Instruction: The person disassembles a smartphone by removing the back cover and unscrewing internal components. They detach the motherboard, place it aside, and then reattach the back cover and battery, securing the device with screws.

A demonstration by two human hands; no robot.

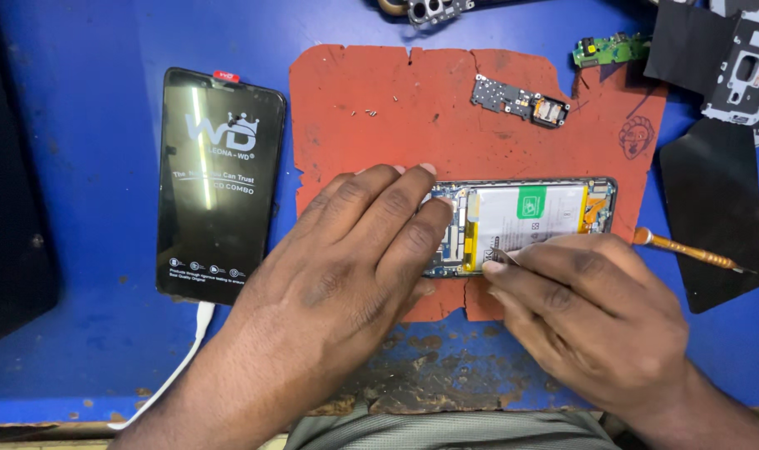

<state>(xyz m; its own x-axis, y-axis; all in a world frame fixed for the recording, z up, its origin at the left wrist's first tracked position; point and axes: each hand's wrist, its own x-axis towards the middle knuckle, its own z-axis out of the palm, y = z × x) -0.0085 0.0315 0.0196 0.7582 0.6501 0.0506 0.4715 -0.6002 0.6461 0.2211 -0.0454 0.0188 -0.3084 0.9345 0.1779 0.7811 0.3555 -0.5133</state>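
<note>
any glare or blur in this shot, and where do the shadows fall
Head view: a bright vertical streak of glare runs down the glossy black phone screen panel; the left hand and right hand cast only soft shadows onto the red rubber mat; the opened phone with white battery is sharp, no motion blur; lighting even.

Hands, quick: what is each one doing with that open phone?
Left hand: open, fingers flat on the opened phone, holding nothing.
Right hand: closed, pinching thin metal tweezers at the phone's battery.
</note>
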